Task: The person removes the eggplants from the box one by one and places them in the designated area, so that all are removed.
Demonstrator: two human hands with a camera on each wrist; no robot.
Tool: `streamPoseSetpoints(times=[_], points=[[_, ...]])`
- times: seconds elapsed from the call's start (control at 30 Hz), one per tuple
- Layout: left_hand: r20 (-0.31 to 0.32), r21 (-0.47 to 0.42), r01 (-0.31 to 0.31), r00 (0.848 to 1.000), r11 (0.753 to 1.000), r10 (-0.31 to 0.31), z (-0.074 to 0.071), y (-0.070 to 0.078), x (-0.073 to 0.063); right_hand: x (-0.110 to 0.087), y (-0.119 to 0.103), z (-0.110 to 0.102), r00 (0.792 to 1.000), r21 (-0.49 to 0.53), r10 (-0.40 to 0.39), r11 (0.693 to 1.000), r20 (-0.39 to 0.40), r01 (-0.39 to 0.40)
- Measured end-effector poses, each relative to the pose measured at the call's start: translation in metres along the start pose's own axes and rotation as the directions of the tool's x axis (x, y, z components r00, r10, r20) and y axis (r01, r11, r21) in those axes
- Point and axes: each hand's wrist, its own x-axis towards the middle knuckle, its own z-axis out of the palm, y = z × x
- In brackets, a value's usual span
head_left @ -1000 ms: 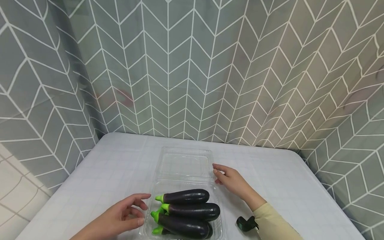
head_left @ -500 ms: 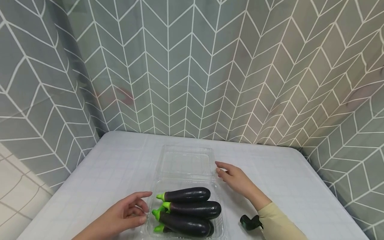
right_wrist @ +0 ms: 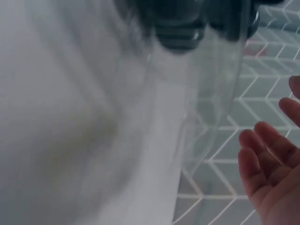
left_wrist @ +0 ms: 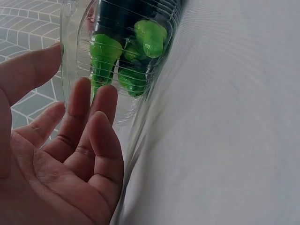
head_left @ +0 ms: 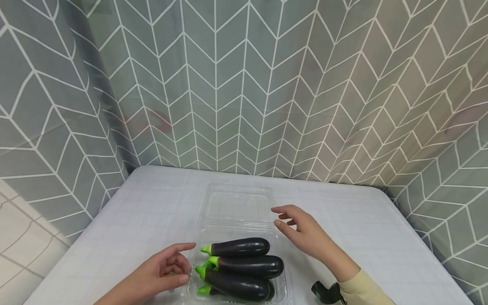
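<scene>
In the head view a hinged clear plastic container [head_left: 284, 292] lies with its lid [head_left: 238, 207] laid back flat on the table. Several dark purple eggplants [head_left: 251, 267] with bright green stem ends are piled in its base. My left hand [head_left: 165, 271], fingers relaxed, is at the container's left wall; the left wrist view shows the fingertips right at the clear wall, beside the green stems [left_wrist: 104, 51]. My right hand [head_left: 305, 233] hovers by the hinge on the right side, fingers loosely bent and holding nothing. In the right wrist view its fingers [right_wrist: 269, 145] stand apart from the clear wall.
A small black object [head_left: 325, 292] is beside the right sleeve [head_left: 364, 290]. The white-covered table [head_left: 335, 203] ends at a grey curtain [head_left: 236, 84] with white chevron lines, which hangs behind and on both sides.
My right hand has lifted from the lid's right edge, its thumb and fingers spreading apart. The left hand stays by the container, and the eggplants have not moved in it.
</scene>
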Motion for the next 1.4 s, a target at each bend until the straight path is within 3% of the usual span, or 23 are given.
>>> streamPoseSetpoints(times=[0.2,0.4,0.63,0.8,1.2,1.4], points=[[0.015,-0.013,-0.005,1.0,1.0,0.006,0.0,0.001,0.0,0.002,-0.023,0.002,0.988,0.036,-0.126,0.992,0.086,0.123],[0.023,-0.045,0.0,1.0,0.999,0.001,-0.001,0.001,-0.001,0.008,-0.039,0.01,0.954,0.041,-0.233,0.973,0.19,0.229],[0.027,-0.059,0.008,1.0,0.998,-0.006,-0.001,0.0,-0.001,0.014,-0.046,0.019,0.9,0.011,-0.222,0.972,0.375,0.236],[0.032,-0.076,0.011,0.999,0.997,-0.009,-0.001,0.001,-0.001,0.014,-0.044,0.023,0.875,0.007,-0.227,0.969,0.428,0.248],[0.031,-0.089,0.0,0.999,0.996,0.003,0.0,0.001,-0.002,0.015,-0.041,0.023,0.854,-0.023,-0.266,0.951,0.446,0.308],[0.025,-0.069,0.004,1.0,0.998,-0.003,0.001,0.001,-0.001,0.01,-0.041,0.018,0.887,0.009,-0.28,0.955,0.367,0.297]])
